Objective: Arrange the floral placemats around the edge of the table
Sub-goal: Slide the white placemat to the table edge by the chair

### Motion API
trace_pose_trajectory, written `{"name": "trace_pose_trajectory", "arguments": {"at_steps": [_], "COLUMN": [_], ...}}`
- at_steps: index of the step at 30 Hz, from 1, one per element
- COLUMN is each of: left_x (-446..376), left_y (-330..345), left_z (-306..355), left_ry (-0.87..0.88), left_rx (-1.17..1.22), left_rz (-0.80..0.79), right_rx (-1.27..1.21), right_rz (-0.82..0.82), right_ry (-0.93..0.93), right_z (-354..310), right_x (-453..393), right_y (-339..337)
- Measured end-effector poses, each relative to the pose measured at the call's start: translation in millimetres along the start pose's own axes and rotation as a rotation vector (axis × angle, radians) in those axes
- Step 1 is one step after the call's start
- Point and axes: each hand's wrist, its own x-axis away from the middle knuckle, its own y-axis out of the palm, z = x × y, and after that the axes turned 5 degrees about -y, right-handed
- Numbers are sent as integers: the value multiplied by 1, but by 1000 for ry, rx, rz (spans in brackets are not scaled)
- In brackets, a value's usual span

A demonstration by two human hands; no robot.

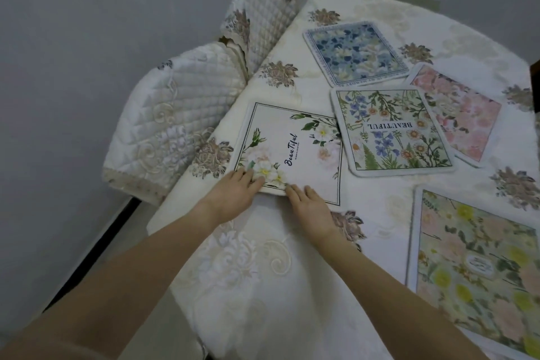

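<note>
Five placemats lie on the counter [292, 272]. The white mat [292, 149] sits at the left edge, beside a quilted chair [175, 114]. The left hand [233, 190] pinches its near edge; the right hand [309, 207] presses it flat, fingers spread. Bare cloth lies nearer.

Script "BeauTiful" in dark letters on the white rose placemat [287, 152], with a smaller line beside it too tiny to read. "BEAUTIFUL" in capitals, upside down, on the wildflower placemat [391, 128]. Unreadable border lettering on the blue placemat [355, 52].
</note>
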Motion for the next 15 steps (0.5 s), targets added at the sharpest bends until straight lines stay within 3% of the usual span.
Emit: {"name": "trace_pose_trajectory", "arguments": {"at_steps": [10,15], "left_x": [1,11], "left_y": [13,23], "left_z": [-22,-35], "left_ry": [-99,-93], "left_rx": [95,141], "left_rz": [-84,-107], "right_rx": [-283,-317], "right_rz": [-185,-254], "right_ry": [-6,144], "right_z": [-37,-41], "right_x": [-32,-21], "right_y": [11,23]}}
